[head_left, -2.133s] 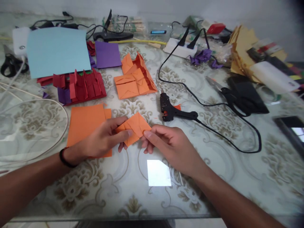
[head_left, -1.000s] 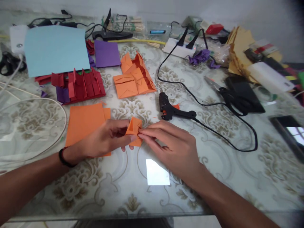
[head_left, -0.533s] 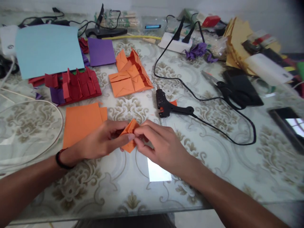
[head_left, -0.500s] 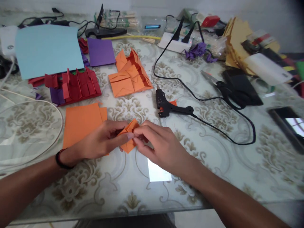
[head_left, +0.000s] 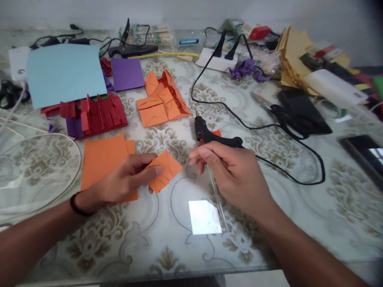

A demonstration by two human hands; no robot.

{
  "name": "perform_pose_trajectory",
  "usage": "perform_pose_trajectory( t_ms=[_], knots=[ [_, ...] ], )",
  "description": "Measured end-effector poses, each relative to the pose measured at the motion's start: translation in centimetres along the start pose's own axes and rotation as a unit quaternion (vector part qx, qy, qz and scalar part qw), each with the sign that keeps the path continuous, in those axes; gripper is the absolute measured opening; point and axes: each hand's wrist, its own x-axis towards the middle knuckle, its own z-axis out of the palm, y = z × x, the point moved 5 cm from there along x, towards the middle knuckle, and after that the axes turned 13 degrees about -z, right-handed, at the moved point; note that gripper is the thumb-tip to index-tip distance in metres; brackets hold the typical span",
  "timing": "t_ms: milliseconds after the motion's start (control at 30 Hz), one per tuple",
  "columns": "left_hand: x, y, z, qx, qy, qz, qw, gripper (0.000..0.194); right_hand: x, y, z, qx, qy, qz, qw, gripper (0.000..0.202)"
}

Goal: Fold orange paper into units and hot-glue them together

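In my left hand [head_left: 127,175] is a small folded orange paper square [head_left: 169,169], its thumb on top and the fingers underneath. Creases cross the square's face. My right hand [head_left: 236,171] is apart from it, over the lower end of the black hot glue gun [head_left: 218,138], with thumb and fingers curled together and nothing visible between them. From under that hand a clear glue stick [head_left: 218,199] runs toward the front. Flat orange paper sheets [head_left: 101,159] lie beneath and behind my left hand. Farther back sits a folded orange paper assembly [head_left: 163,103].
Folded red paper pieces [head_left: 103,113], a light blue sheet [head_left: 66,75] and a purple square [head_left: 127,74] lie at the left. The gun's black cord loops rightward past scissors [head_left: 281,115] and a phone [head_left: 363,155]. A white power strip [head_left: 217,59] stands behind.
My right hand has let go of the folded orange paper and moved right to the glue gun. The paper stays in my left hand, now turned with its face showing.
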Motion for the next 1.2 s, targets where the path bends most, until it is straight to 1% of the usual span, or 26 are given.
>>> perform_pose_trajectory(
  t_ms=[100,200,300,400,467,533,633,733,800,833,900,967,1000,1033,1100,1200],
  knots=[
    [0.0,-0.1,-0.1,0.004,0.003,-0.005,1.000,0.036,0.0,0.3,-0.1,0.014,0.016,0.017,1.000,0.021],
    [0.0,0.1,-0.1,0.006,0.006,0.001,1.000,0.038,-0.2,0.7,-0.3,0.031,0.037,0.059,0.997,0.016],
    [0.1,0.3,-0.1,0.003,0.009,0.013,1.000,0.042,-0.5,0.9,-0.1,0.073,0.044,0.105,0.991,0.007],
    [0.1,0.3,0.0,0.004,0.006,0.013,1.000,0.042,-0.6,1.0,0.3,0.107,0.054,0.132,0.984,0.014],
    [0.1,0.2,0.0,0.004,0.004,0.014,1.000,0.041,-0.4,0.9,0.4,0.097,0.052,0.126,0.986,0.015],
    [0.1,0.1,0.1,-0.004,0.000,0.009,1.000,0.041,-0.3,0.6,0.4,0.073,0.035,0.097,0.992,0.014],
    [0.1,0.1,0.1,-0.011,-0.009,0.002,1.000,0.040,-0.2,0.2,0.4,0.044,0.004,0.048,0.998,0.019],
    [0.1,0.5,0.1,0.016,0.001,0.027,1.000,0.040,-0.3,-0.1,0.5,0.041,-0.018,0.006,0.999,0.028],
    [0.1,0.7,0.0,0.032,0.008,0.045,0.998,0.041,-0.4,-0.3,0.8,0.051,-0.028,-0.006,0.998,0.036],
    [0.1,0.7,0.0,0.036,0.007,0.050,0.998,0.042,-0.4,-0.3,1.0,0.061,-0.031,0.001,0.998,0.036],
    [0.1,0.7,0.1,0.038,0.000,0.055,0.998,0.043,-0.5,-0.3,1.7,0.086,-0.048,0.032,0.995,0.030],
    [0.1,0.6,0.2,0.038,-0.010,0.055,0.998,0.043,-0.6,-0.3,2.7,0.115,-0.086,0.064,0.988,0.016],
    [0.1,0.6,0.3,0.039,-0.015,0.054,0.998,0.043,-0.8,-0.3,3.2,0.128,-0.106,0.081,0.983,0.014],
    [0.1,0.6,0.3,0.042,-0.016,0.054,0.998,0.043,-0.9,-0.2,3.6,0.143,-0.121,0.098,0.977,0.021],
    [0.0,0.8,0.4,0.050,-0.014,0.056,0.997,0.044,-1.3,0.1,4.3,0.180,-0.127,0.134,0.966,0.033],
    [-0.1,1.0,0.5,0.058,-0.009,0.063,0.996,0.043,-1.7,0.4,4.7,0.223,-0.110,0.167,0.954,0.036]
  ],
)
